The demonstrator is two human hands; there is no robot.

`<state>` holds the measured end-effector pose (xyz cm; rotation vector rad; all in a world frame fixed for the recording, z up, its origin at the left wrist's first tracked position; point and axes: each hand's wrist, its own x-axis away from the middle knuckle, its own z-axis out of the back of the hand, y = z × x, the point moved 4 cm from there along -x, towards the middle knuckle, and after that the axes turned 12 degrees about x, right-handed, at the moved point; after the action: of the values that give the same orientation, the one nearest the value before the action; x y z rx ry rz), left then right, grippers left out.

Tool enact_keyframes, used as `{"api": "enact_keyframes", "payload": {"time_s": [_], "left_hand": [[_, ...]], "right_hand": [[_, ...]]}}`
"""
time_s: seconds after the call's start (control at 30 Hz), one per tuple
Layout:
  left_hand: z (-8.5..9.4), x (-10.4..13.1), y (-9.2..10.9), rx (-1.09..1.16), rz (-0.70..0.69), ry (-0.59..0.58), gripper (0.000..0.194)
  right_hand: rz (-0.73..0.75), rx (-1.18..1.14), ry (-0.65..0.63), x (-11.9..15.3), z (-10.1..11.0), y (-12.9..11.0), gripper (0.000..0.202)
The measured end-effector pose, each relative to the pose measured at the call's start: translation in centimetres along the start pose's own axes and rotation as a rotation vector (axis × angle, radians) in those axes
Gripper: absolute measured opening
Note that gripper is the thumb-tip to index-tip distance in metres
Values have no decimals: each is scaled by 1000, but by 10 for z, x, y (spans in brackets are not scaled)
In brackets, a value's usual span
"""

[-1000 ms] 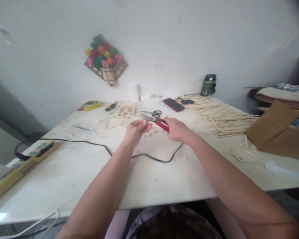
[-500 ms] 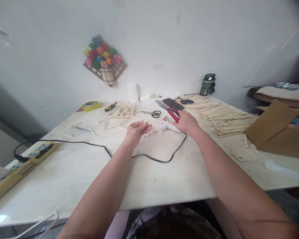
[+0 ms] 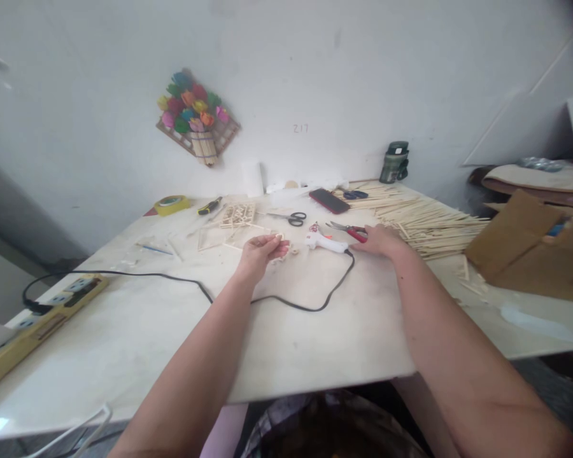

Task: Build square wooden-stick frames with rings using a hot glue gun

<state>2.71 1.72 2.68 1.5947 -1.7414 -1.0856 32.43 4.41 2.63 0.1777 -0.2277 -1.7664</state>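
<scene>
My left hand [image 3: 263, 250] is closed in a pinch on a small pale wooden piece [image 3: 280, 237], above several similar bits on the table. To the right, my right hand [image 3: 381, 242] is at the red handles of the pruning shears [image 3: 356, 234], which lie low over the table with their blades pointing left. Between my hands the white glue gun [image 3: 325, 242] rests on its side, its black cord curving toward me. Black scissors [image 3: 296, 219] lie behind my left hand. A lattice of short sticks [image 3: 239, 215] is further left.
Long thin sticks [image 3: 424, 222] are heaped at the right, beside a cardboard box [image 3: 530, 248]. A phone [image 3: 329, 201], green bottle [image 3: 395, 163], yellow tape [image 3: 172, 204] and cutter [image 3: 209, 205] stand or lie at the back. A power strip [image 3: 67, 305] is at left.
My right hand has moved right with the red shears, away from the phone and glue gun, and they are lower now. My left hand has stayed nearly in place.
</scene>
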Motion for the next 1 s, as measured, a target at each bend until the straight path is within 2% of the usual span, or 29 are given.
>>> {"api": "enact_keyframes", "payload": {"time_s": [0.43, 0.53, 0.6, 0.67, 0.73, 0.77, 0.83, 0.9, 1.0], "left_hand": [[5, 0, -4, 16, 18, 73, 25], [4, 1, -4, 31, 0, 83, 27], [2, 1, -3, 32, -36, 67, 28], [-1, 2, -1, 25, -78, 56, 29], [-5, 4, -1, 13, -102, 73, 30], [-7, 5, -2, 3, -100, 87, 31], [-12, 8, -4, -7, -107, 107, 33], [-17, 11, -6, -11, -121, 100, 35], [-22, 13, -8, -22, -165, 90, 34]], "right_hand": [[61, -23, 13, 2, -8, 1, 79], [73, -23, 19, 4, -4, 1, 77], [100, -42, 115, 8, 8, -2, 67], [107, -125, 330, 16, 29, -9, 54], [71, -320, 494, 29, 50, -19, 41], [71, -479, 525, 36, 58, -28, 37], [143, -862, 405, 48, 64, -53, 32], [273, -1217, 173, 59, 63, -85, 30], [452, -1589, -96, 75, 59, -126, 29]]}}
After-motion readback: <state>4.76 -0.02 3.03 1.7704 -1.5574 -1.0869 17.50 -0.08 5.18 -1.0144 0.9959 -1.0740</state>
